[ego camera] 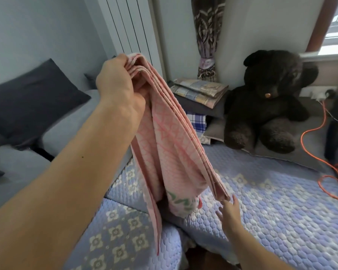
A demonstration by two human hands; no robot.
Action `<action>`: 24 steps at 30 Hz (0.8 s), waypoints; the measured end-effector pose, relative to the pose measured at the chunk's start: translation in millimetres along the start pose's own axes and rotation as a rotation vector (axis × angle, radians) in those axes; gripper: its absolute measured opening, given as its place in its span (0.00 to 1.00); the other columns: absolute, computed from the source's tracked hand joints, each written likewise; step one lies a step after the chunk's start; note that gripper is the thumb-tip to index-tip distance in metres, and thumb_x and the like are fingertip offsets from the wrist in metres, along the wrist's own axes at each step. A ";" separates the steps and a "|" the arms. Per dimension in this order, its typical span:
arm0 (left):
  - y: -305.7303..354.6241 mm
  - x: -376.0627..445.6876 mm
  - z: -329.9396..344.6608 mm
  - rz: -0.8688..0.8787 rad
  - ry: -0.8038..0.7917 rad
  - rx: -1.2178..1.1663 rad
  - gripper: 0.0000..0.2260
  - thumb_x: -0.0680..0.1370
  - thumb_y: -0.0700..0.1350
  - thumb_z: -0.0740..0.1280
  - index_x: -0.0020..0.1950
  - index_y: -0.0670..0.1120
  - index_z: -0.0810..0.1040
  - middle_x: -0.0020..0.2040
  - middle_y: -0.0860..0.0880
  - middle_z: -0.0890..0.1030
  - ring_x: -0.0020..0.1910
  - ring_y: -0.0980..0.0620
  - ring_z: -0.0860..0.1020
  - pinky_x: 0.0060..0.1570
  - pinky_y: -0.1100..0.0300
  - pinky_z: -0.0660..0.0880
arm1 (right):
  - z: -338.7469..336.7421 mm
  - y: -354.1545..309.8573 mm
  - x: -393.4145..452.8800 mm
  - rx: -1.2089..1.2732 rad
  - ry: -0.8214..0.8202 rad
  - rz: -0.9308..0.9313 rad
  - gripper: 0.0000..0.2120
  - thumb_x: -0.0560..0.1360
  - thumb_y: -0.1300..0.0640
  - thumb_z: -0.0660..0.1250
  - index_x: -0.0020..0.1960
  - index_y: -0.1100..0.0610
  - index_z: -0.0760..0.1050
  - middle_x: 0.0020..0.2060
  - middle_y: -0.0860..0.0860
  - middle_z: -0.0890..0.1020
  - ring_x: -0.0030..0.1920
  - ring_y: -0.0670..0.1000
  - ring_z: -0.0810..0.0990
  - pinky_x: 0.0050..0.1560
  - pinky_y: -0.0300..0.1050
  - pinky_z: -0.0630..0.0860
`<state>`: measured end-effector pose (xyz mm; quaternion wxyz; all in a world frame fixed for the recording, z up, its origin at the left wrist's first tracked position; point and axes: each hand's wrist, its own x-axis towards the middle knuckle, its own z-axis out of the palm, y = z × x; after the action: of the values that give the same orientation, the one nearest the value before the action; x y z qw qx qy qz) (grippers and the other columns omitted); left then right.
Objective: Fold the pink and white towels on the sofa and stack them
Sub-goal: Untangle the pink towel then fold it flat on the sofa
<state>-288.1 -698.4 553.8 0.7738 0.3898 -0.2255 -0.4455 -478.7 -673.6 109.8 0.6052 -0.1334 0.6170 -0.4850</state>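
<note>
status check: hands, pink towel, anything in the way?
Left hand grips pink towel by gathered top edges, held up over sofa. Right hand open, reaching at its lower corner. White towel not seen. Nothing blocking.

A: Which cloth do you hold?
B: You hold the pink towel (pixel 164 145), darker pink lattice lines, green print near its hem.
A: And the rest?
B: Blue quilted cover (pixel 271 201) with pale flowers; black teddy bear (pixel 265 98) far right; orange cable (pixel 312 152).
</note>
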 end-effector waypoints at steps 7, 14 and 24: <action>5.3 -12.0 -0.6 -0.004 -0.060 0.024 0.09 0.80 0.38 0.64 0.40 0.41 0.76 0.31 0.43 0.74 0.33 0.46 0.73 0.50 0.44 0.76 | 12.6 5.0 13.9 0.210 0.012 0.104 0.39 0.73 0.76 0.63 0.78 0.51 0.59 0.68 0.60 0.73 0.60 0.61 0.79 0.60 0.55 0.76; 25.0 -3.3 -17.3 0.033 -0.066 0.106 0.18 0.82 0.41 0.62 0.32 0.44 0.72 0.25 0.49 0.72 0.21 0.53 0.71 0.29 0.65 0.73 | 15.7 -11.4 26.6 0.356 0.404 0.303 0.18 0.80 0.59 0.55 0.67 0.60 0.73 0.60 0.57 0.79 0.59 0.58 0.80 0.54 0.49 0.80; 54.6 76.0 -187.4 0.025 0.574 0.172 0.09 0.74 0.39 0.62 0.34 0.46 0.75 0.30 0.48 0.77 0.26 0.49 0.77 0.35 0.60 0.78 | -24.4 -117.7 16.9 -0.330 0.379 -0.183 0.07 0.74 0.67 0.66 0.51 0.60 0.77 0.41 0.58 0.79 0.39 0.58 0.77 0.31 0.42 0.76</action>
<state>-91.5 -672.5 486.5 0.7755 0.5610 -0.0393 -0.2870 -553.7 -733.8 183.8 0.4024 -0.1922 0.7755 -0.4470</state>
